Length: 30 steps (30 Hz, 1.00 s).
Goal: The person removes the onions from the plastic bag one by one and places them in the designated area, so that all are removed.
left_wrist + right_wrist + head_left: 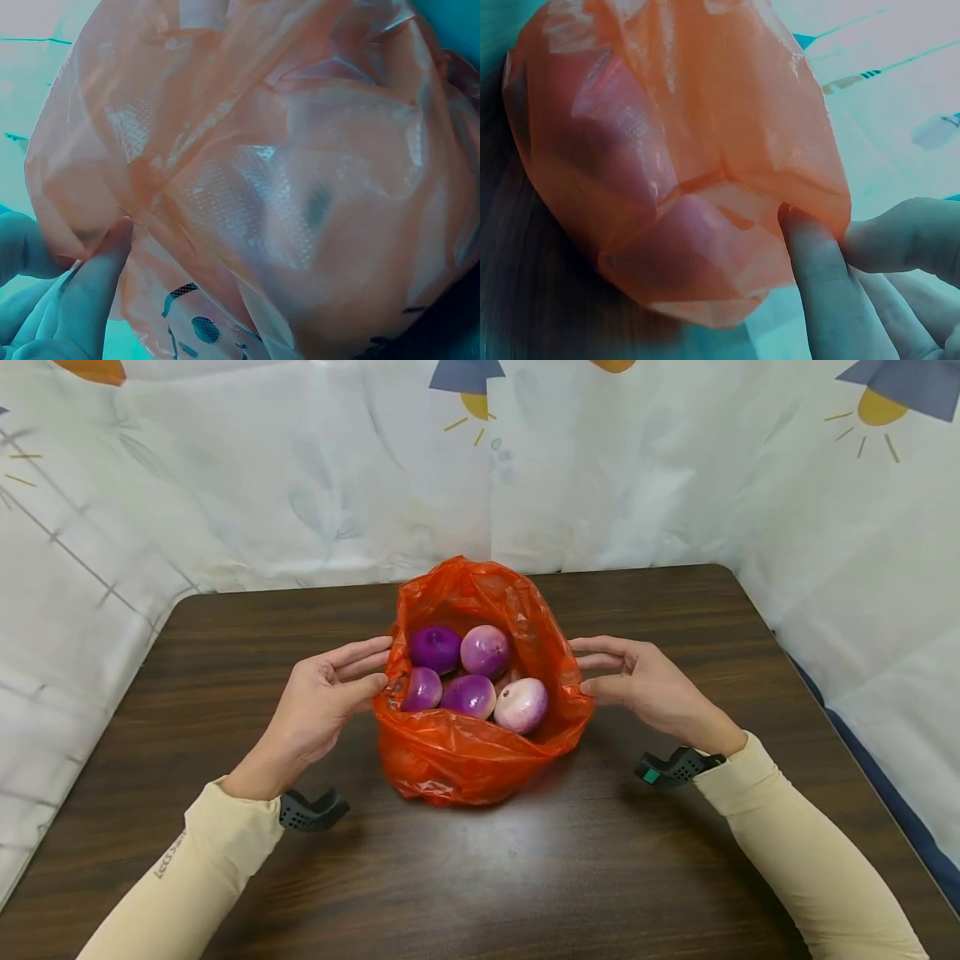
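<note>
The bag (465,760) is sitting on the table (637,877), mouth open, w/ at least 5 onions (483,651) lying inside. Our L hand (318,702) is pinching its L edge btwn thumb & fingers; our R hand (641,685) is doing likewise on the R edge. Prob. we're on the opening step; any reach inside is calling for 1 hand steadying the edge while the other's letting go. Wrist views are looking murky, so we're maybe missing more onions underneath.

From my station, I see white printed sheeting (637,485) beyond the far, left and right edges of a dark wood-grain table (600,877), glare (487,852) paling its near half.
</note>
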Each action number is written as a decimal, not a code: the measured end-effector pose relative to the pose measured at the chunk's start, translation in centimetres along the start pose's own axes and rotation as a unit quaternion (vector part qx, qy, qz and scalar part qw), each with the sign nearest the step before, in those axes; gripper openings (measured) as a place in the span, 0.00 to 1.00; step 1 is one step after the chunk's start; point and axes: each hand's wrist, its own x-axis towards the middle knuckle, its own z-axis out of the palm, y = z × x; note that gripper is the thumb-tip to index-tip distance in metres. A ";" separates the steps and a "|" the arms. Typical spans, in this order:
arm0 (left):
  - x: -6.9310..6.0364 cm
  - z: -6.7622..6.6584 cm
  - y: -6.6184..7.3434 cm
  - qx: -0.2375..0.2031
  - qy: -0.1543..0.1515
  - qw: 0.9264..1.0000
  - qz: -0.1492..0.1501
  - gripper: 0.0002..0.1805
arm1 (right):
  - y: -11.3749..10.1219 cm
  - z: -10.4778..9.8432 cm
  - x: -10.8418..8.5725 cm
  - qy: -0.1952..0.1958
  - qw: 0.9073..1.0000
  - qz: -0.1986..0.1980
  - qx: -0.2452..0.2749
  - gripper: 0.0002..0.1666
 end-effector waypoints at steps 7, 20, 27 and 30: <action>-0.7 1.3 -0.1 0.002 0.012 1.000 0.011 0.30 | -0.5 -1.8 -1.8 0.017 1.000 -0.004 -0.020 0.35; -2.9 2.9 -0.7 0.070 0.003 0.997 0.011 0.31 | -1.5 -2.7 -1.8 0.049 0.998 0.016 -0.044 0.34; -3.6 2.4 -1.6 0.107 0.003 0.994 0.020 0.33 | -2.4 -1.9 -1.5 0.071 0.987 0.008 -0.141 0.31; -3.8 2.3 -2.0 0.123 0.000 0.992 0.029 0.34 | -3.2 -1.7 -1.3 0.104 0.977 -0.016 -0.185 0.30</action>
